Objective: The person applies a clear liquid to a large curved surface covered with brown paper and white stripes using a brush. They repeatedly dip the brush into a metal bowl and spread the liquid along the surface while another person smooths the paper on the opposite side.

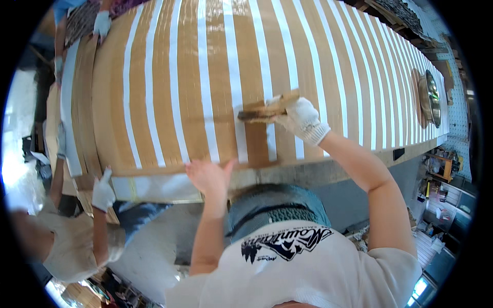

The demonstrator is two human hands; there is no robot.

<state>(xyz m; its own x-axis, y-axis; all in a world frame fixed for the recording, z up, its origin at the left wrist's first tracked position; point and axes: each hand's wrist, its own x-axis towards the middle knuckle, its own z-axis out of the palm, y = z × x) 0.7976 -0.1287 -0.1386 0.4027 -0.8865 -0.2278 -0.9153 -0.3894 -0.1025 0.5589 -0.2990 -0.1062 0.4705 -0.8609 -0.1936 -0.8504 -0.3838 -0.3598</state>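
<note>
My right hand (303, 120), in a white knitted glove, is closed around a wooden-handled flat brush (259, 112). Its dark bristles point left, over the middle of a long striped layer of brown sheets (221, 92) with white bands between them. Around the brush the brown surface looks darker, and it shines toward the far edge. My bare left hand (209, 177) rests at the near edge of the sheets, fingers apart and holding nothing.
A metal bowl (431, 98) stands at the right end of the table. On the left, a co-worker's gloved hand (103, 192) touches a stack of brown strips (84, 108); another gloved hand (102, 24) is at its far end. A small black object (399, 154) sits at the near edge.
</note>
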